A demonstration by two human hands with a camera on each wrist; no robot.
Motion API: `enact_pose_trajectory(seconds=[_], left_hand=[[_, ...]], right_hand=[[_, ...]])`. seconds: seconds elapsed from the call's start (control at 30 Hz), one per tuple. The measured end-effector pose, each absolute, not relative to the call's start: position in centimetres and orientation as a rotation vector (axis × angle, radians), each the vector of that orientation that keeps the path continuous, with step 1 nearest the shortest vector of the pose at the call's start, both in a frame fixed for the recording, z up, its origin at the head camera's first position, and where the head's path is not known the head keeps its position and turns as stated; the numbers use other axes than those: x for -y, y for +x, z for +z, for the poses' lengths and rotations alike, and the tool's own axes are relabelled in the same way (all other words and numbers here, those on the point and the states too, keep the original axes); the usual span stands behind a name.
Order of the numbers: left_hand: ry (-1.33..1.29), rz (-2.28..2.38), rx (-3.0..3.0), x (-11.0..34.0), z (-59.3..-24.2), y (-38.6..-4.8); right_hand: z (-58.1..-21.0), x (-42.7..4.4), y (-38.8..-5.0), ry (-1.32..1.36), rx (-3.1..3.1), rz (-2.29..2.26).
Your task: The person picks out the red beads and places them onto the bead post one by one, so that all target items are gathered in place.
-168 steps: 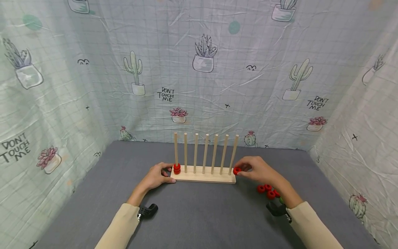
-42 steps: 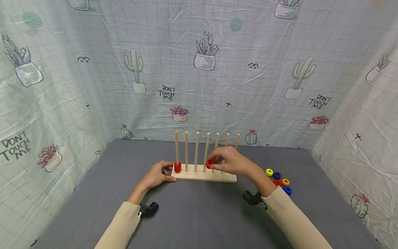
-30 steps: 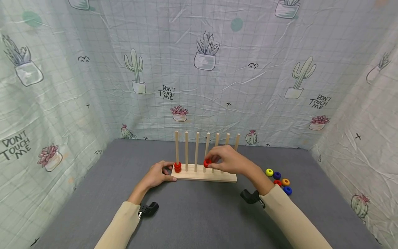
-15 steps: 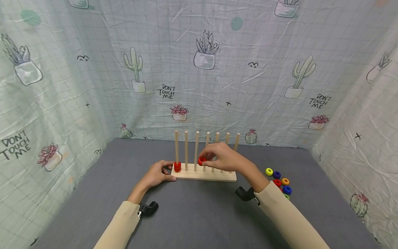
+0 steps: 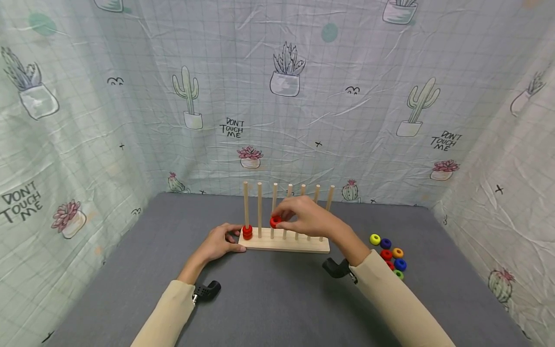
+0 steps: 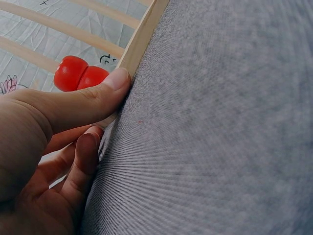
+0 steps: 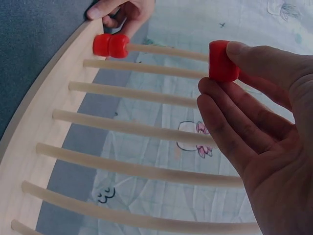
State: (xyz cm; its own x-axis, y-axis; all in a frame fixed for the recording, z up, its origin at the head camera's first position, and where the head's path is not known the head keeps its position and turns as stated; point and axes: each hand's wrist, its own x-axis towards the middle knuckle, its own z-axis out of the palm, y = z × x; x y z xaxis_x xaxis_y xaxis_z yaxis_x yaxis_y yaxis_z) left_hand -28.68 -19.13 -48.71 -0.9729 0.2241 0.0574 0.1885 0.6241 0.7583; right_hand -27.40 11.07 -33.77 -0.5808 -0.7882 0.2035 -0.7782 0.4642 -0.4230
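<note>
A pale wooden base [image 5: 286, 245] carries a row of several upright pegs. Two red rings [image 5: 247, 233] are stacked low on the leftmost peg, also in view as red rings [image 7: 110, 45] in the right wrist view. My left hand [image 5: 217, 245] grips the left end of the base, its thumb [image 6: 93, 100] along the front edge. My right hand [image 5: 305, 217] pinches another red ring [image 5: 275, 221] between thumb and fingers, in front of the third peg from the left. In the right wrist view that ring [image 7: 223, 61] is held clear of the base.
On the grey table [image 5: 277, 299], right of the base, lie loose rings: a yellow one [image 5: 375, 239], a dark blue one [image 5: 385, 244], a red one [image 5: 386, 255], an orange one [image 5: 397, 253], a blue one [image 5: 401, 264] and a green one [image 5: 398, 274]. A patterned cloth [image 5: 208, 86] hangs behind.
My right hand has taken up a red ring from near the base's right end and carried it left along the pegs. My left hand has kept its grip on the base.
</note>
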Motion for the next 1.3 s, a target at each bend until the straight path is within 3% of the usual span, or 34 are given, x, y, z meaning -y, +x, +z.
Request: enact_pose_trajectory(seconds=[1.3], left_hand=[[0.347,1.298,-2.785,19.1,-48.7,-28.8]], right_hand=[[-30.8,-7.8,-27.6,-1.513,-2.679,-0.775]])
